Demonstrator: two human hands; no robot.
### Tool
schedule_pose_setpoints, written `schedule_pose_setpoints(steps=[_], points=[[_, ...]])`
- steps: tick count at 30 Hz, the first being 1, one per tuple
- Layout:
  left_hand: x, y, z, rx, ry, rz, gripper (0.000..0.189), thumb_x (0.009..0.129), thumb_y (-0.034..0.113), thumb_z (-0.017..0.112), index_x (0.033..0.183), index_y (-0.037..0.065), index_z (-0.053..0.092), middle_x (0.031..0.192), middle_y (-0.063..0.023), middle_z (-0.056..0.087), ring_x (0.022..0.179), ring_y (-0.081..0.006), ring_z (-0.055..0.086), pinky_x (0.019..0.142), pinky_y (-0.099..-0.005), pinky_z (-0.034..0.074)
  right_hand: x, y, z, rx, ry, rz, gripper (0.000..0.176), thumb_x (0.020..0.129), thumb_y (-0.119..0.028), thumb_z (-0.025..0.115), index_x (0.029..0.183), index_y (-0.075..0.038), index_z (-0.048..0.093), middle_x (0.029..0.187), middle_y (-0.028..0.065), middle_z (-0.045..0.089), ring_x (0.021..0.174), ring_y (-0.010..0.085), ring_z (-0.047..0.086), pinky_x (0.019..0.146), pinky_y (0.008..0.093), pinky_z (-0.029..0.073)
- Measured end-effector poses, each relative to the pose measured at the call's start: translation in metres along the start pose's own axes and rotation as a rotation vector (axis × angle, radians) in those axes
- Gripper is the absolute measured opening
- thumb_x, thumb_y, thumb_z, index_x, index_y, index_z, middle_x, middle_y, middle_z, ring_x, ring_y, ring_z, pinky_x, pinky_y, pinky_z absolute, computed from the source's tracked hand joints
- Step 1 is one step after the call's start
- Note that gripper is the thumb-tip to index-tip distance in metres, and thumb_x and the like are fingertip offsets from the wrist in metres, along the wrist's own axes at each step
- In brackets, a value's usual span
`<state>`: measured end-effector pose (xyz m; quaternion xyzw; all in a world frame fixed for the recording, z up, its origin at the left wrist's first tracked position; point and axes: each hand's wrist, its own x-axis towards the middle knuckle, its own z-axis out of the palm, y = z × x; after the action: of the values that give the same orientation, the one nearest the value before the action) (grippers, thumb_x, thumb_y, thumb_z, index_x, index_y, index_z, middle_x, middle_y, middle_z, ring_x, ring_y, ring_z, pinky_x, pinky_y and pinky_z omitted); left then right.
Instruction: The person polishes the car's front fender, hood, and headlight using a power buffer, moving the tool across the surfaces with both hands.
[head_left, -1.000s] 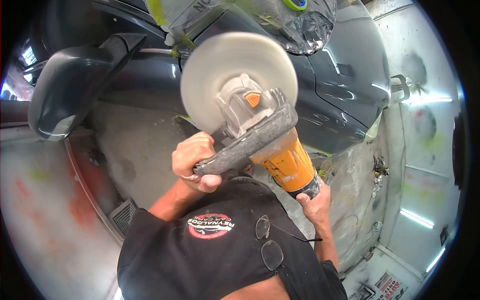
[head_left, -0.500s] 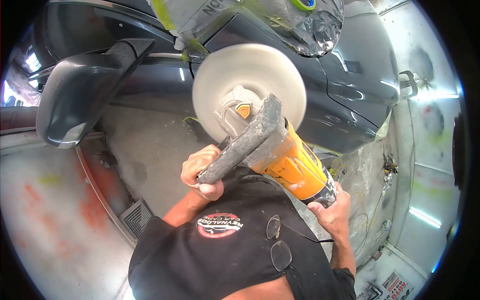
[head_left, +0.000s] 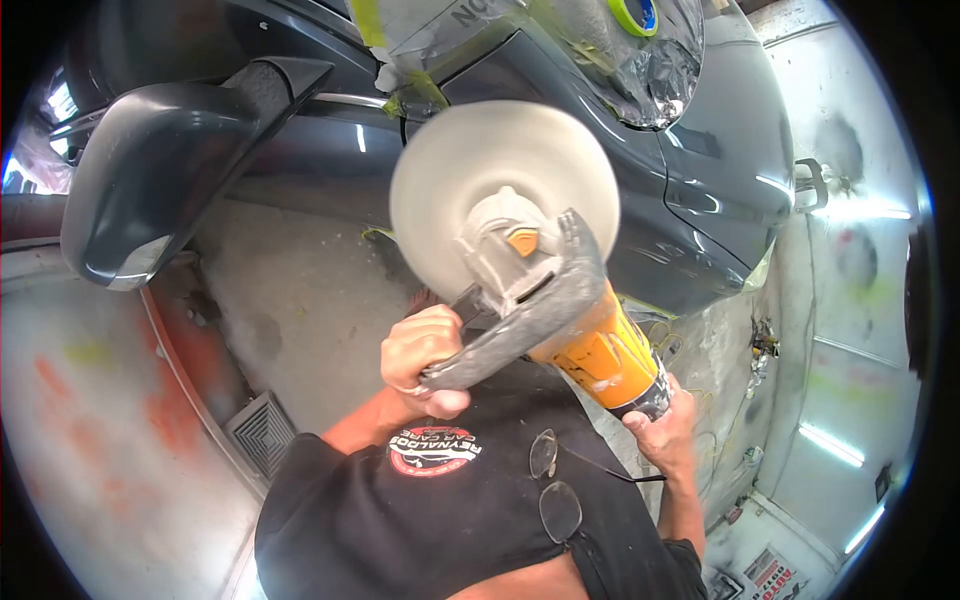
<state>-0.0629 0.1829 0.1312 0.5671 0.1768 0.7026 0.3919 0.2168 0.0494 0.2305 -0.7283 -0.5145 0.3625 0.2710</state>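
My left hand (head_left: 425, 360) is wrapped round the worn black bow handle at the front of a yellow and black rotary polisher (head_left: 605, 355). At the machine's rear end, my right hand (head_left: 665, 425) grips the black end of the body. A large pale round buffing pad (head_left: 440, 180) is fitted to the polisher's head; its face looks smeared, as if spinning. Behind the pad is the dark grey car (head_left: 640, 220), whose glossy side panels reflect the lights. Whether the pad touches the paint is hidden by the pad itself.
A dark side mirror (head_left: 150, 170) juts out at the left. Plastic masking film (head_left: 590, 60) and a green tape roll (head_left: 632, 15) lie on the car at the top. A floor vent (head_left: 260, 435) is at lower left, and cords (head_left: 705, 400) run along the floor at right.
The polisher has swung slightly right and down in view, its head tilting. Both hands keep their grip. The car and mirror have shifted a little as the view moved.
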Motion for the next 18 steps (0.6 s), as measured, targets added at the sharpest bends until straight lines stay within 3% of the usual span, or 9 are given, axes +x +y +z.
schedule_pose_setpoints(steps=[5, 8, 10, 13, 14, 18], points=[[0.045, 0.020, 0.007, 0.187, -0.214, -0.023, 0.050, 0.080, 0.044, 0.081, 0.066, 0.002, 0.056, 0.051, -0.0030, 0.044, 0.043, -0.0197, 0.043, 0.048, -0.0342, 0.036, 0.001, 0.018, 0.011, 0.236, -0.046, 0.089, 0.093, 0.074, -0.071, 0.075, 0.121, 0.008, 0.059, 0.104, 0.0087, 0.070, 0.095, 0.0137, 0.064, 0.084, 0.0295, 0.051], [0.084, 0.038, 0.011, 0.298, -0.329, 0.008, 0.047, 0.073, 0.041, 0.087, 0.065, 0.004, 0.059, 0.052, -0.0032, 0.048, 0.043, -0.0200, 0.047, 0.048, -0.0334, 0.037, 0.009, 0.013, 0.021, 0.308, -0.019, 0.036, 0.095, 0.075, -0.073, 0.072, 0.123, 0.008, 0.058, 0.107, 0.0075, 0.069, 0.097, 0.0147, 0.063, 0.086, 0.0297, 0.050], [0.113, 0.050, 0.021, 0.402, -0.386, 0.030, 0.045, 0.069, 0.039, 0.089, 0.065, 0.005, 0.060, 0.052, -0.0037, 0.049, 0.043, -0.0211, 0.048, 0.048, -0.0332, 0.037, 0.012, 0.008, 0.020, 0.351, -0.049, 0.065, 0.095, 0.076, -0.076, 0.069, 0.123, 0.007, 0.059, 0.105, 0.0069, 0.068, 0.094, 0.0131, 0.063, 0.082, 0.0280, 0.050], [0.137, 0.062, 0.042, 0.488, -0.417, -0.020, 0.055, 0.078, 0.045, 0.080, 0.066, -0.001, 0.053, 0.054, -0.0051, 0.044, 0.047, -0.0204, 0.043, 0.047, -0.0332, 0.033, 0.008, 0.014, 0.018, 0.469, -0.111, 0.154, 0.095, 0.076, -0.077, 0.068, 0.121, 0.006, 0.059, 0.104, 0.0062, 0.067, 0.092, 0.0115, 0.061, 0.078, 0.0264, 0.050], [0.147, 0.069, 0.047, 0.523, -0.433, -0.035, 0.043, 0.065, 0.038, 0.092, 0.068, 0.006, 0.063, 0.054, -0.0050, 0.054, 0.045, -0.0217, 0.051, 0.048, -0.0316, 0.039, 0.007, 0.009, 0.021, 0.513, -0.111, 0.175, 0.095, 0.075, -0.078, 0.068, 0.120, 0.005, 0.060, 0.103, 0.0057, 0.067, 0.091, 0.0110, 0.061, 0.077, 0.0260, 0.050], [0.150, 0.074, 0.059, 0.557, -0.453, -0.138, 0.043, 0.068, 0.037, 0.091, 0.069, 0.004, 0.064, 0.055, -0.0052, 0.056, 0.045, -0.0184, 0.051, 0.046, -0.0292, 0.039, -0.006, 0.019, 0.030, 0.529, -0.043, 0.184, 0.094, 0.075, -0.079, 0.067, 0.119, 0.005, 0.060, 0.099, 0.0034, 0.065, 0.085, 0.0089, 0.057, 0.071, 0.0272, 0.050]])
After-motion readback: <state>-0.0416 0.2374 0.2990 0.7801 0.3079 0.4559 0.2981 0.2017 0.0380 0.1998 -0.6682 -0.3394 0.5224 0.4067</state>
